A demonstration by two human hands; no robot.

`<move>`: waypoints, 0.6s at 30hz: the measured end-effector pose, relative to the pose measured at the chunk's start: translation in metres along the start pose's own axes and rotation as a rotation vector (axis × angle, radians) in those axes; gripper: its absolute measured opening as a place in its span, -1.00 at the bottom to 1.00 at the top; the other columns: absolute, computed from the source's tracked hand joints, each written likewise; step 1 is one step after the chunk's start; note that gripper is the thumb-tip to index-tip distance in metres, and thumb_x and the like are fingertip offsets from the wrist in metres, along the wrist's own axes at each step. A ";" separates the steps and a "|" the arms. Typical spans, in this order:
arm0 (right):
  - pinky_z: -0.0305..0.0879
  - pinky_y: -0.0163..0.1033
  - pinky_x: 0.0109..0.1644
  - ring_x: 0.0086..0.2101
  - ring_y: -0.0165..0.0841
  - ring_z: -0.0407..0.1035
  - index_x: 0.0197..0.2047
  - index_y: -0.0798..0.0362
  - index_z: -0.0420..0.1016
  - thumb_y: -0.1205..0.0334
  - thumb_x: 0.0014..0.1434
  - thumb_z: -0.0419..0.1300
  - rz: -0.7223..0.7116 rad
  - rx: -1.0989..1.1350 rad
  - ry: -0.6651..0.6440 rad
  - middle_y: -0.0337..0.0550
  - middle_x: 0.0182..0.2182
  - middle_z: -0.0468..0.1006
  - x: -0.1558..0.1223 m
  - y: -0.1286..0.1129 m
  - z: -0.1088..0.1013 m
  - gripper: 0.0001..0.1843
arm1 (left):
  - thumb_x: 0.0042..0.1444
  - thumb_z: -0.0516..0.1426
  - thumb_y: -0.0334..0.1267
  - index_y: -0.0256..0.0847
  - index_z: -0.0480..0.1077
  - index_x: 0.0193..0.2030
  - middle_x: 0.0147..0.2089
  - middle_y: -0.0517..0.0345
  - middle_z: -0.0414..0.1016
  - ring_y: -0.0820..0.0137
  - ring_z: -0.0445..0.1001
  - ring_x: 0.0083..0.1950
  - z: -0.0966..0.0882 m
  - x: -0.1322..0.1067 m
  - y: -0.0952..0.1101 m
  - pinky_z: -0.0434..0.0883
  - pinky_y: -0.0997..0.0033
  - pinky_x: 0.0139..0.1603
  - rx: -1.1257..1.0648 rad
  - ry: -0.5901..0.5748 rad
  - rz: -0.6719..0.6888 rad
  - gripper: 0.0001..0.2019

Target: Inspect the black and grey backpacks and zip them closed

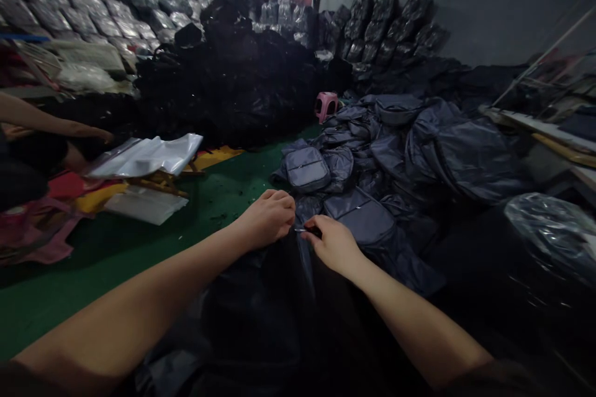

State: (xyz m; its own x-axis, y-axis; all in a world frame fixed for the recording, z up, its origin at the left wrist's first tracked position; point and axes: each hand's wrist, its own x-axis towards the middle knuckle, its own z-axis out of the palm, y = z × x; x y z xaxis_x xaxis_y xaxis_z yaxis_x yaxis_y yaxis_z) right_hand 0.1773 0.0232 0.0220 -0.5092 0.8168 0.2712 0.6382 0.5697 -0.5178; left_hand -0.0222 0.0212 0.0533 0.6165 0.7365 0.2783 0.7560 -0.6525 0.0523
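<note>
My left hand (pixel 272 217) is closed, its fingers curled in a pinch over dark fabric; what lies in them is hidden. Close beside it, my right hand (pixel 336 247) is closed around a small dark tool with a thin shiny tip (pixel 300 230), which points toward the left fingers. Below both hands, a dark bag-like piece of fabric (pixel 254 316) spreads across my lap, its shape lost in shadow. Just beyond the right hand lies a dark grey backpack (pixel 361 217) with a zipped front pocket. Another grey backpack (pixel 307 169) rests a little farther off.
Grey backpacks (pixel 456 142) heap up on the right. A large black pile (pixel 233 80) stands ahead, with plastic-wrapped bundles (pixel 102 12) behind. On the left, another person's arm (pixel 60 121) reaches near clear plastic sheets (pixel 149 155). A pink stool (pixel 326 105) stands on the green floor (pixel 186 254).
</note>
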 end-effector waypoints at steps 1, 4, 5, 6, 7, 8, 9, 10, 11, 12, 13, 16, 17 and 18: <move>0.21 -0.29 -0.17 -0.22 -0.33 0.37 -0.22 0.04 0.42 0.23 0.13 0.19 -0.010 -0.033 -0.006 -0.15 -0.26 0.50 0.002 -0.003 -0.001 -0.87 | 0.03 0.10 -0.36 -0.18 0.40 -0.38 -0.18 0.11 0.40 0.28 0.26 -0.01 0.000 0.000 0.001 0.12 0.25 0.05 0.004 0.002 0.003 -0.94; 0.19 -0.29 -0.19 -0.22 -0.32 0.38 -0.24 0.03 0.42 0.26 0.13 0.18 -0.035 -0.104 -0.034 -0.16 -0.27 0.52 0.006 -0.009 -0.001 -0.90 | 0.06 0.09 -0.34 -0.19 0.40 -0.37 -0.18 0.10 0.40 0.27 0.27 -0.01 -0.001 -0.001 0.003 0.15 0.24 0.04 0.016 -0.001 0.002 -0.93; 0.19 -0.28 -0.19 -0.22 -0.32 0.38 -0.24 0.03 0.43 0.27 0.13 0.17 -0.039 -0.109 -0.033 -0.15 -0.27 0.52 0.006 -0.008 -0.001 -0.90 | 0.07 0.08 -0.33 -0.19 0.40 -0.38 -0.18 0.09 0.40 0.26 0.28 -0.02 -0.002 -0.001 0.003 0.17 0.24 0.02 0.018 0.007 -0.018 -0.92; 0.19 -0.28 -0.19 -0.22 -0.31 0.37 -0.24 0.03 0.43 0.27 0.14 0.17 -0.036 -0.097 -0.020 -0.15 -0.27 0.52 0.007 -0.006 0.000 -0.91 | 0.10 0.05 -0.33 -0.19 0.40 -0.37 -0.17 0.08 0.39 0.27 0.30 -0.04 -0.002 -0.001 0.003 0.19 0.25 0.00 0.011 0.031 -0.058 -0.89; 0.19 -0.27 -0.18 -0.22 -0.31 0.37 -0.24 0.03 0.43 0.26 0.14 0.16 -0.018 -0.063 0.007 -0.15 -0.28 0.52 0.007 -0.003 0.001 -0.91 | 0.12 0.02 -0.33 -0.20 0.40 -0.34 -0.15 0.07 0.38 0.28 0.31 -0.05 -0.003 -0.001 0.003 0.22 0.27 -0.01 -0.004 0.079 -0.124 -0.87; 0.19 -0.26 -0.17 -0.23 -0.31 0.37 -0.26 0.03 0.42 0.24 0.14 0.16 0.019 0.000 0.047 -0.15 -0.29 0.52 0.006 0.000 0.002 -0.91 | 0.14 0.00 -0.33 -0.21 0.40 -0.27 -0.11 0.04 0.36 0.29 0.33 -0.06 -0.003 -0.001 0.002 0.25 0.29 -0.03 -0.031 0.146 -0.212 -0.84; 0.20 -0.25 -0.16 -0.24 -0.32 0.36 -0.27 0.04 0.42 0.21 0.13 0.17 0.073 0.091 0.092 -0.15 -0.30 0.51 0.006 0.005 0.004 -0.89 | 0.14 -0.01 -0.32 -0.22 0.38 -0.19 -0.05 0.01 0.33 0.31 0.35 -0.08 -0.003 -0.001 0.001 0.28 0.32 -0.05 -0.070 0.220 -0.316 -0.82; 0.21 -0.26 -0.18 -0.26 -0.33 0.36 -0.28 0.06 0.42 0.17 0.12 0.18 0.143 0.210 0.132 -0.15 -0.31 0.51 0.005 0.010 0.006 -0.86 | 0.14 0.00 -0.30 -0.24 0.35 -0.10 -0.01 -0.01 0.31 0.34 0.37 -0.11 -0.002 0.000 0.001 0.31 0.36 -0.09 -0.128 0.278 -0.426 -0.78; 0.23 -0.27 -0.23 -0.30 -0.34 0.36 -0.29 0.06 0.41 0.13 0.09 0.20 0.228 0.347 0.150 -0.16 -0.33 0.51 0.003 0.014 0.009 -0.82 | 0.12 0.02 -0.27 -0.25 0.31 -0.03 0.00 -0.02 0.31 0.36 0.40 -0.15 -0.001 0.001 0.000 0.33 0.39 -0.14 -0.214 0.285 -0.534 -0.73; 0.23 -0.29 -0.30 -0.35 -0.36 0.35 -0.28 0.07 0.41 0.09 0.05 0.22 0.317 0.491 0.137 -0.17 -0.35 0.51 0.001 0.017 0.013 -0.76 | 0.11 0.04 -0.22 -0.25 0.29 -0.01 -0.04 0.00 0.36 0.38 0.42 -0.21 0.001 0.002 0.000 0.34 0.42 -0.21 -0.314 0.237 -0.631 -0.69; 0.21 -0.32 -0.39 -0.42 -0.40 0.33 -0.26 0.07 0.41 0.05 0.02 0.24 0.402 0.626 0.095 -0.18 -0.36 0.51 -0.002 0.018 0.017 -0.71 | 0.08 0.06 -0.16 -0.24 0.31 -0.06 -0.13 0.04 0.42 0.39 0.44 -0.29 0.004 0.003 0.000 0.34 0.44 -0.29 -0.413 0.147 -0.706 -0.69; 0.04 -0.38 -0.58 -0.60 -0.50 0.18 -0.28 0.06 0.44 0.01 -0.02 0.25 0.537 0.873 -0.070 -0.25 -0.44 0.50 -0.014 0.014 0.030 -0.68 | 0.00 0.10 0.01 -0.20 0.38 -0.40 -0.52 0.19 0.44 0.39 0.42 -0.48 0.012 0.005 0.002 0.26 0.48 -0.47 -0.596 -0.132 -0.822 -0.71; 0.02 -0.38 -0.58 -0.62 -0.52 0.15 -0.30 0.06 0.46 0.02 -0.02 0.25 0.523 0.904 -0.092 -0.27 -0.47 0.49 -0.018 0.010 0.034 -0.70 | -0.05 0.13 0.03 -0.19 0.36 -0.51 -0.62 0.21 0.39 0.39 0.40 -0.53 0.015 0.005 0.002 0.23 0.48 -0.51 -0.610 -0.173 -0.843 -0.69; 0.05 -0.37 -0.56 -0.60 -0.51 0.17 -0.32 0.06 0.48 0.05 -0.02 0.25 0.484 0.920 -0.089 -0.28 -0.48 0.48 -0.023 0.006 0.038 -0.73 | -0.11 0.16 0.03 -0.19 0.34 -0.58 -0.69 0.22 0.35 0.40 0.37 -0.57 0.017 0.005 0.002 0.20 0.48 -0.54 -0.619 -0.192 -0.864 -0.69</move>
State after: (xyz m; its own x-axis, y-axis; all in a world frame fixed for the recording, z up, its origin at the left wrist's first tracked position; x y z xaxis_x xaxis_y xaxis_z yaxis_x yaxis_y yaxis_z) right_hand 0.1710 0.0048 -0.0184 -0.3805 0.9087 -0.1717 0.1180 -0.1365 -0.9836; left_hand -0.0138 0.0265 0.0385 -0.0069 0.9713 -0.2377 0.7425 0.1642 0.6494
